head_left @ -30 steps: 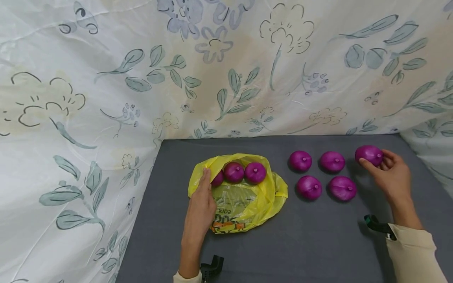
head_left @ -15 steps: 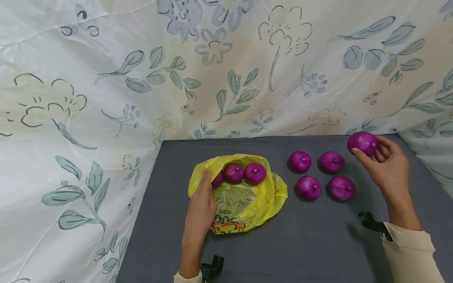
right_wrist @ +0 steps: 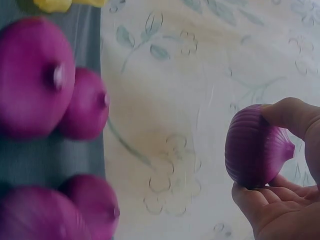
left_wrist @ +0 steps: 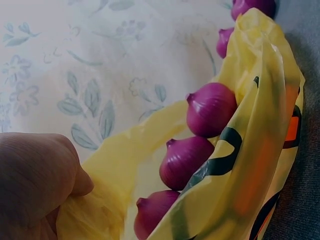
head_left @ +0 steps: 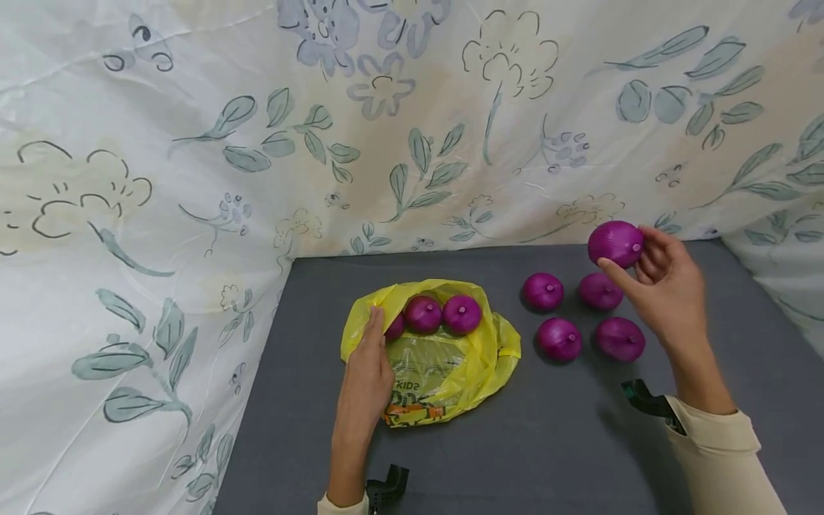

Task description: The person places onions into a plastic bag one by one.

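My left hand (head_left: pixel 367 372) pinches the left rim of a yellow plastic bag (head_left: pixel 496 357), which lies with its mouth open. Inside the bag sit three purple onions, one of them an onion (head_left: pixel 462 315) at the right of the row; the leftmost is partly hidden by my fingers. In the left wrist view the thumb (left_wrist: pixel 75 180) presses on the bag's edge. My right hand (head_left: pixel 672 286) grips another onion (head_left: pixel 614 243) between thumb and fingers, raised above the table. Below it lie several loose onions, among them a back-row onion (head_left: pixel 543 292) and a front-row onion (head_left: pixel 620 340).
A dark grey cloth (head_left: pixel 502 458) covers the table. Behind and to the left hangs a floral sheet (head_left: pixel 360 164). Black mounts sit at both wrists, such as the right mount (head_left: pixel 646 400). The loose onions stand right of the bag.
My right hand has lifted the onion and carried it leftward, over the back-right loose onion. The left hand stays at the bag's rim, and the bag has not moved.
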A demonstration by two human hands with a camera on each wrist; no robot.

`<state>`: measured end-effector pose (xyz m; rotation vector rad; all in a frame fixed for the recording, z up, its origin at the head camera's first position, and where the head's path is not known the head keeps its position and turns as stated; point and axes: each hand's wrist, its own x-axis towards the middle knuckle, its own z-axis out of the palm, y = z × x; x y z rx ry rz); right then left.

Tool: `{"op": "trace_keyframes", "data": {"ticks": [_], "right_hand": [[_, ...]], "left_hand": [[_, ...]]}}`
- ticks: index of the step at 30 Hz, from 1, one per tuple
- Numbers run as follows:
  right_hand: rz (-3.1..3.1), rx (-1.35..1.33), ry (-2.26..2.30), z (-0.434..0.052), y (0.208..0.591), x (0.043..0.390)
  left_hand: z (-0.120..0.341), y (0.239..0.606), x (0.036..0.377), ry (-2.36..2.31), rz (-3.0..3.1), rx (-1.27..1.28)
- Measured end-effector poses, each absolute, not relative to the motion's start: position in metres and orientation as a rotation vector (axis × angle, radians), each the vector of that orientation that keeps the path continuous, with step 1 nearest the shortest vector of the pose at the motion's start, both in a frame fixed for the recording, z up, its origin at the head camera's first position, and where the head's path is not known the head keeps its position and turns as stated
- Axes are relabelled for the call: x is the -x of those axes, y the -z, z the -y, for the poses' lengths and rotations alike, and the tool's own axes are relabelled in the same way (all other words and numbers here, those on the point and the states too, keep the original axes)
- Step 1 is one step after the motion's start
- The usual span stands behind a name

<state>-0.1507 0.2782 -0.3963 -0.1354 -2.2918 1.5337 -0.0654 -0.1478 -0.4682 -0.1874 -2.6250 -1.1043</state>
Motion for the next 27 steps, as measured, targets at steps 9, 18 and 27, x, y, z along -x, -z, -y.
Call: {"op": "trace_keyframes", "data": {"ticks": [9, 18, 27], "right_hand": [[2.33, -0.011, -1.524, -0.245, 0.395, 0.153], [2.328, -0.144, -1.565, -0.211, 0.402, 0.155], [2.327, -0.21, -1.658, -0.181, 0.409, 0.153]], "left_hand": [[0.148, 0.469, 0.065, 1.106, 2.611, 0.188], [0.148, 0.469, 0.065, 1.091, 2.603, 0.187], [0.149, 0.47, 0.065, 1.092, 2.614, 0.182]]}}
